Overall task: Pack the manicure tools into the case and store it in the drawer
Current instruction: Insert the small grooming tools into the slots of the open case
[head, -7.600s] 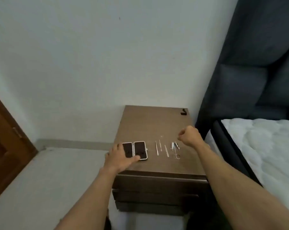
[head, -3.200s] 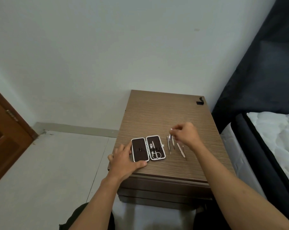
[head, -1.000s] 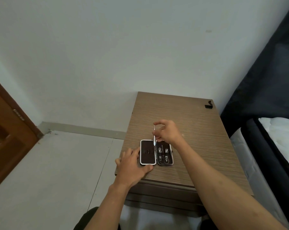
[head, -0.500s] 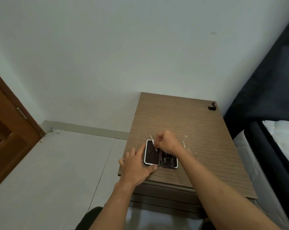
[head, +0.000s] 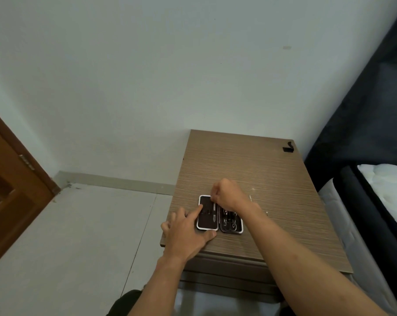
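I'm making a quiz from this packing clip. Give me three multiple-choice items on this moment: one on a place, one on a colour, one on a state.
1. Where does the case lie?
A. on the bed
B. near the front edge of the nightstand
C. on the floor

2. What colour is the case's lining?
A. dark brown
B. red
C. yellow

3. How is the case?
A. shut
B. in a drawer
C. open flat

Answers:
1 B, it sits on the wooden top by the left hand.
2 A, both halves look dark inside a white rim.
3 C, both halves lie side by side under the right hand.
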`<state>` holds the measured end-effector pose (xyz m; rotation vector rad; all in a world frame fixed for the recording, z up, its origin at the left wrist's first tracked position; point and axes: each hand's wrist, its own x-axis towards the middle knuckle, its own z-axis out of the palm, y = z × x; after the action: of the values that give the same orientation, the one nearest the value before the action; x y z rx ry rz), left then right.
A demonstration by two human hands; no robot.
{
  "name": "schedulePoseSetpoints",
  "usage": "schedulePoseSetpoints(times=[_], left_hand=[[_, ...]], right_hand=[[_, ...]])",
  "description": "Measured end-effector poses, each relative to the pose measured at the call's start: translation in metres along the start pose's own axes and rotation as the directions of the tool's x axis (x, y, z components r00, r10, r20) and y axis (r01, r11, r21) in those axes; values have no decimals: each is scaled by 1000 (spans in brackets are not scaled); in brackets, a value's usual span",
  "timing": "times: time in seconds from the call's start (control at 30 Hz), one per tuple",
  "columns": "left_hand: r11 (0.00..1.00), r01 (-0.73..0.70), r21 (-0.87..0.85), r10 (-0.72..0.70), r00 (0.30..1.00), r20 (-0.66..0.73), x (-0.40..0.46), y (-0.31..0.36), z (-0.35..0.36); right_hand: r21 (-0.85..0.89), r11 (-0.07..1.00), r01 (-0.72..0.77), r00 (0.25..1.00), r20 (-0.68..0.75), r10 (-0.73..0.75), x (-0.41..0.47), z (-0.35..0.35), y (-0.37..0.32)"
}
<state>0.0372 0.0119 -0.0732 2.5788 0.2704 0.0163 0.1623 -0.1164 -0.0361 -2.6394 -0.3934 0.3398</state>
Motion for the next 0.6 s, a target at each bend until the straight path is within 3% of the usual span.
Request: schedulePoseSetpoints(times=[0.17, 0.33, 0.6], left_hand=[[1000, 3, 8, -3, 1000, -13, 0, 0, 1], [1000, 0, 11, 0, 1000, -17, -1, 0, 1], [1000, 3, -2, -3, 1000, -6, -1, -2, 1]], right_hand=[[3, 1000, 26, 999, 37, -26, -11, -1, 7], [-204, 970, 134, 991, 59, -124, -32, -4, 5], [-371, 914, 163, 982, 153, -113, -51, 1, 4]])
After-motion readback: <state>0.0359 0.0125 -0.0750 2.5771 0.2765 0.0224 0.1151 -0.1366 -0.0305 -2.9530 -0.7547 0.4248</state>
